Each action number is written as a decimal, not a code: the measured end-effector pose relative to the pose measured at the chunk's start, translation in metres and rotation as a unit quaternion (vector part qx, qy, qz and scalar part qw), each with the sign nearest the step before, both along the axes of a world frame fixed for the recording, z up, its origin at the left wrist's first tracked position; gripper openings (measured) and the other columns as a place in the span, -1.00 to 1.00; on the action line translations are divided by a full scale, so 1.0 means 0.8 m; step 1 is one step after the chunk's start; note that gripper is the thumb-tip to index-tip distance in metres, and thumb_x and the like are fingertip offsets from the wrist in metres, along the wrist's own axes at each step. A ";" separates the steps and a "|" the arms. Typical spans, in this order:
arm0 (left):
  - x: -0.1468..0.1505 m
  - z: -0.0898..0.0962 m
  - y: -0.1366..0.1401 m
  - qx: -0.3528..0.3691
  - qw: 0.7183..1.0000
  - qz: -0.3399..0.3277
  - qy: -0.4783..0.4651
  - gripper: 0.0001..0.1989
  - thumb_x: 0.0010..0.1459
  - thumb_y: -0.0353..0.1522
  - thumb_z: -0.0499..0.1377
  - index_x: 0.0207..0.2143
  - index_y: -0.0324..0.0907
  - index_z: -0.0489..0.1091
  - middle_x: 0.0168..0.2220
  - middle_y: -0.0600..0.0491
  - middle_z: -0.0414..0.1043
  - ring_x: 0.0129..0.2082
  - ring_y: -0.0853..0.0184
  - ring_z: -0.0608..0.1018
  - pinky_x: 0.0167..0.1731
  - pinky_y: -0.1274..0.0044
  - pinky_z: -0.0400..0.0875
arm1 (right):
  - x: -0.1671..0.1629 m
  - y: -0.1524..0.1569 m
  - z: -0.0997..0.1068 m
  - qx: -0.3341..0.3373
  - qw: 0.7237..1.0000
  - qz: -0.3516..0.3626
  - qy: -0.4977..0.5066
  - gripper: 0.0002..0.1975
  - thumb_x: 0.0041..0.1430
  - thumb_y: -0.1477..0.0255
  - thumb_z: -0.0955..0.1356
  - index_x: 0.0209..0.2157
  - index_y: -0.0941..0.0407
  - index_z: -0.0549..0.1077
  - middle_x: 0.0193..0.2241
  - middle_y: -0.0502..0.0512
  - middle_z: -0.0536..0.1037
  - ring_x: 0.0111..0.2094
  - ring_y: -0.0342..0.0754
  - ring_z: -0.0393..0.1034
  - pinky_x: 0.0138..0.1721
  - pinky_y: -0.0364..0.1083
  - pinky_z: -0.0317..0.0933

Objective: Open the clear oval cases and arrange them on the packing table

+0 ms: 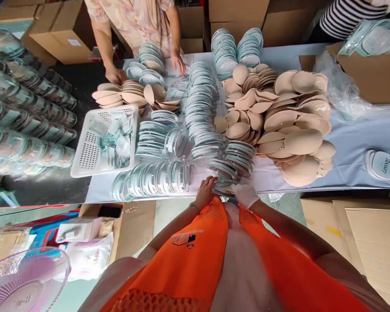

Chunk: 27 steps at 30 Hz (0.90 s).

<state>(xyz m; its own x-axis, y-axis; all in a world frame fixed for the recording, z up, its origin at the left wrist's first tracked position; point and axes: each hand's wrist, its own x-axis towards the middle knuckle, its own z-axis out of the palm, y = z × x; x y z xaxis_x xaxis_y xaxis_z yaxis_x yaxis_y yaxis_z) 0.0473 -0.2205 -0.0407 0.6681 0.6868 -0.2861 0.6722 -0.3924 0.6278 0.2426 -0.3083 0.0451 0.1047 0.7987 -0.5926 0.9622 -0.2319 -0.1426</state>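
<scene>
At the table's front edge, my bare left hand [204, 193] and my white-gloved right hand [246, 195] hold a round clear plastic case [222, 187] between them. The left fingers curl at its left side; the right ones are partly hidden at its right. Just beyond stand short stacks of similar teal-rimmed cases [239, 158]. Beige moulded cups [299, 143] lie heaped to the right. A row of cases on edge [152, 178] runs to the left.
A white basket [81, 147] holds small printed packets. Across the table, another person's hand [178, 63] rests near more cases and cups. Tall stacks of filled cases [26, 143] stand at left. Two lids [381, 164] lie at right, near an open carton [367, 78].
</scene>
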 end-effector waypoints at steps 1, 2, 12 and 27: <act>-0.002 0.001 0.001 0.000 1.000 0.007 0.013 -0.29 0.21 -0.44 0.36 0.39 -0.01 0.31 0.41 -0.17 0.32 0.28 -0.02 0.51 0.19 0.18 0.52 | -0.002 0.002 -0.001 -0.002 1.000 0.011 0.002 -0.56 0.54 0.46 0.17 0.25 0.19 0.52 -0.01 0.45 0.67 0.00 0.23 0.65 -0.03 0.05 0.44; -0.004 0.002 0.002 0.000 1.000 0.014 0.022 -0.29 0.21 -0.47 0.34 0.38 0.00 0.31 0.42 -0.15 0.31 0.28 -0.01 0.51 0.15 0.22 0.55 | -0.003 0.003 -0.002 -0.014 0.999 0.027 0.016 -0.55 0.53 0.48 0.17 0.29 0.18 0.47 0.03 0.45 0.66 -0.01 0.21 0.66 -0.03 0.05 0.46; -0.001 0.016 0.005 -0.001 0.999 0.030 0.044 -0.33 0.22 -0.45 0.38 0.34 -0.01 0.32 0.41 -0.16 0.28 0.24 -0.04 0.53 0.05 0.24 0.60 | 0.012 0.019 0.004 -0.113 0.989 0.100 -0.009 -0.55 0.41 0.64 0.21 0.11 0.23 0.66 0.00 0.50 0.68 0.07 0.30 0.64 0.07 0.20 0.48; -0.015 0.020 0.037 0.018 0.997 -0.029 0.070 0.16 0.16 -0.27 0.48 0.61 0.09 -0.16 0.37 -0.19 0.30 0.21 -0.05 0.58 -0.01 0.34 0.59 | 0.011 0.064 -0.017 0.254 0.960 0.113 0.006 -0.64 0.53 0.30 0.28 0.20 0.04 0.56 0.40 0.23 0.40 0.45 0.29 0.05 0.40 0.60 -0.43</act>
